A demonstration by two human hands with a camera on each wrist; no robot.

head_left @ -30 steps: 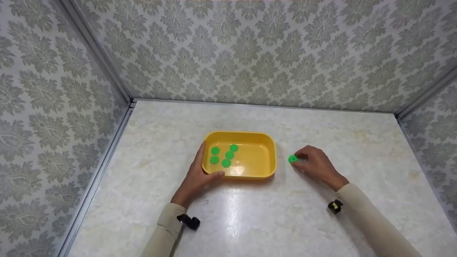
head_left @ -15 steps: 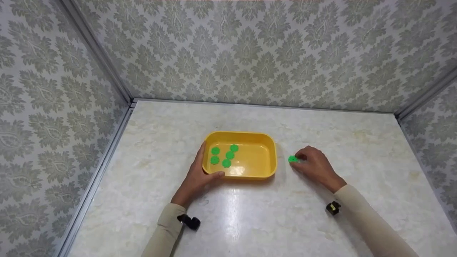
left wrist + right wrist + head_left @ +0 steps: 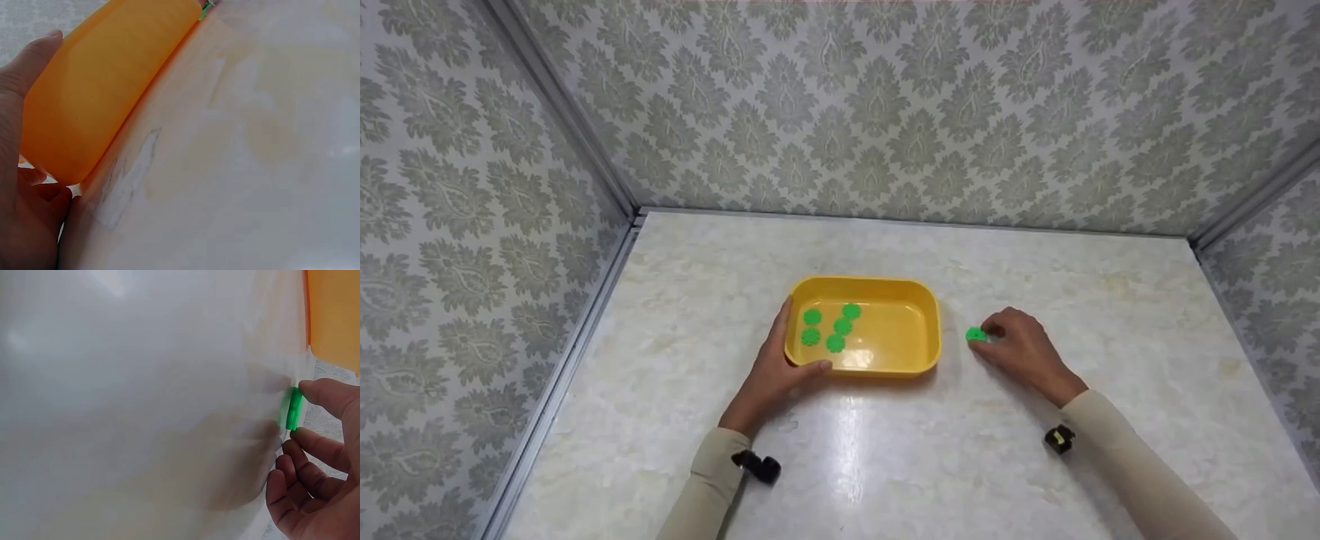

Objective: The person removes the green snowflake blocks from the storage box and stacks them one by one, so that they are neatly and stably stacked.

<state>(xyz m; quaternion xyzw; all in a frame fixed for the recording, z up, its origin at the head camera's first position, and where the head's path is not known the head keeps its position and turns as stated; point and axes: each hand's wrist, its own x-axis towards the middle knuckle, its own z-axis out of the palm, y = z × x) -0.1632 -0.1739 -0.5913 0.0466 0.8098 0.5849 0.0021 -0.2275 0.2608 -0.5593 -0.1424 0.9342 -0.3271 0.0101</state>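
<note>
- Head view: one green disc, right of centre, pinched by the right hand, thumb and finger barely apart.
- One yellow tray, mid-frame; left hand, thumb spread wide, grips its left end.
- Five green pieces inside, left half.

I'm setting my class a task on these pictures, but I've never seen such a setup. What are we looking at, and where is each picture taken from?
These are a person's two bare hands. The wide view comes from the person's head; the two close views come from the wrists. On the pale table stands a yellow tray with five round green pieces inside. The left hand holds the tray's left end. Beyond its right end, the right hand pinches another green piece, outside the tray.
</note>
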